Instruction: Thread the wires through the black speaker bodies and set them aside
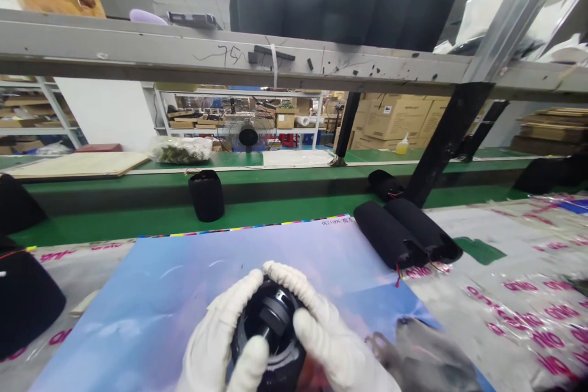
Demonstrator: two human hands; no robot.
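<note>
Both my hands wear white gloves and are wrapped round an open-ended black cylinder [281, 373] at the bottom middle. A smaller round black part [275, 313] sits in its opening, with a shiny rim. My left hand [225, 331] grips the left side, its thumb at the near edge of the opening. My right hand [316, 318] holds the right side, fingers over the far rim and thumb at the near right. The cylinder is above a blue printed sheet [174, 294]; its lower part is hidden.
Two black cylinders [390, 236] with red wires lie right of the sheet. Another black cylinder [206, 196] stands at the back. Scissors [381, 346] and a blurred grey bag [427, 355] are at the lower right. A metal shelf [174, 46] crosses overhead, with a dark post [441, 141] at right.
</note>
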